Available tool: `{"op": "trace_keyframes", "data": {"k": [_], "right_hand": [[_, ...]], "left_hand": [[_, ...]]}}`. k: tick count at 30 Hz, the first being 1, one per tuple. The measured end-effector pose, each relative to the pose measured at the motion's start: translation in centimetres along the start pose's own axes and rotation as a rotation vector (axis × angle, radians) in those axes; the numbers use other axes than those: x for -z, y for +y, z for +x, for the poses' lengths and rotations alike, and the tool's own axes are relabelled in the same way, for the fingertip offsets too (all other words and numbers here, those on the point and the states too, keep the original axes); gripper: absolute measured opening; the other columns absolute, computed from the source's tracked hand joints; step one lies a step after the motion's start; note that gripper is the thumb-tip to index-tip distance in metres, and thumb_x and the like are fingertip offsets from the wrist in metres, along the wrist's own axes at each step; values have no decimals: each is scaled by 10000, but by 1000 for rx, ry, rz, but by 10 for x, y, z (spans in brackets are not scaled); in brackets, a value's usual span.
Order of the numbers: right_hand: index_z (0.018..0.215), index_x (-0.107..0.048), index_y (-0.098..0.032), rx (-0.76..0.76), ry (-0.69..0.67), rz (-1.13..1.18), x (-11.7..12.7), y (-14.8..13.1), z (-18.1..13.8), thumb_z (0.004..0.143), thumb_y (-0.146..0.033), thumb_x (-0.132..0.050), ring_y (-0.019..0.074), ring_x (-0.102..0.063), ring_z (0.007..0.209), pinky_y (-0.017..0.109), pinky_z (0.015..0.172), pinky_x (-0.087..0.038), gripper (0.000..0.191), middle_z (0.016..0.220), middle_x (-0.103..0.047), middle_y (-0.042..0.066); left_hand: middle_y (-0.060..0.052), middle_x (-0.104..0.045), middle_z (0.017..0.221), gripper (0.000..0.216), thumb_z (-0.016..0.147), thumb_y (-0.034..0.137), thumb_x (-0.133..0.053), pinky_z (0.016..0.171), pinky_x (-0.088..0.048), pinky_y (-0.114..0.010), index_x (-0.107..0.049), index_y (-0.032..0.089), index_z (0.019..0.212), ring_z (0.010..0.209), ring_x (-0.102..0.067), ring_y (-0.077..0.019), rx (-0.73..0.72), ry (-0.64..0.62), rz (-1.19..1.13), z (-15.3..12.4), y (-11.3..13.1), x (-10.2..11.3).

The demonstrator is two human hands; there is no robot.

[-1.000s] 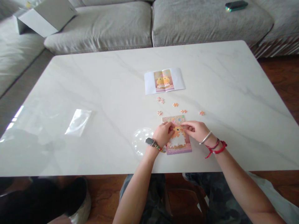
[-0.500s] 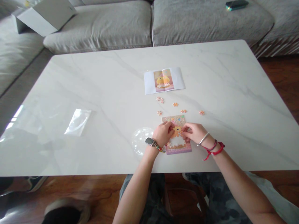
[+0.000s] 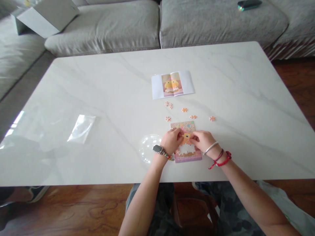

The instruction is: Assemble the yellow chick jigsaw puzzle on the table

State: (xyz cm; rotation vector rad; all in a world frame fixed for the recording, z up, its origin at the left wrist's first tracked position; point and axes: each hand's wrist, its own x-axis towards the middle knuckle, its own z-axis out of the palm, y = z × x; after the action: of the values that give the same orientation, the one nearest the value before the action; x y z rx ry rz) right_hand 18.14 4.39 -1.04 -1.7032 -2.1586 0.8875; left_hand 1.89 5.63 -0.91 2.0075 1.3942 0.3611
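Note:
A partly assembled jigsaw puzzle (image 3: pixel 182 160) lies near the table's front edge, with a pale gap in its lower middle. My left hand (image 3: pixel 172 139), wearing a watch, rests on its left side with the fingers pinched together. Over the puzzle's right side is my right hand (image 3: pixel 203 140), thumb and fingers closed at the yellow part. Whatever sits between the fingertips of either hand is hidden. Loose puzzle pieces (image 3: pixel 184 110) lie beyond the puzzle, several in all. Farther back is a folded picture sheet (image 3: pixel 157 87) showing a yellow figure.
A clear plastic bag (image 3: pixel 82 128) lies on the left of the white marbled table (image 3: pixel 118 95). Round light reflections (image 3: pixel 149 147) show beside my left wrist. Behind the table stands a grey sofa (image 3: pixel 118 28) bearing a white box (image 3: pixel 49 18) and a dark device (image 3: pixel 249 4).
My right hand has shifted slightly left, nearer the left hand, over the yellow part. The left hand stays in place. A dark rounded shape at the lower left has gone from view.

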Motion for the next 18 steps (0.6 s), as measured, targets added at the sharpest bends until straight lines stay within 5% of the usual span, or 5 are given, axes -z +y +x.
{"op": "trace_keyframes", "data": {"k": [18], "right_hand": [[639,-530,-173,44,-41,25,5,3,1,711,-204,-502,118,-533,582,234,572,-397,83,646,-591,20]], "left_hand": [[1,-545,716,119,693,144,-446,593,-405,-225,-516,185,780,640,-500,-108,1,-4,-22,0,-2,0]]}}
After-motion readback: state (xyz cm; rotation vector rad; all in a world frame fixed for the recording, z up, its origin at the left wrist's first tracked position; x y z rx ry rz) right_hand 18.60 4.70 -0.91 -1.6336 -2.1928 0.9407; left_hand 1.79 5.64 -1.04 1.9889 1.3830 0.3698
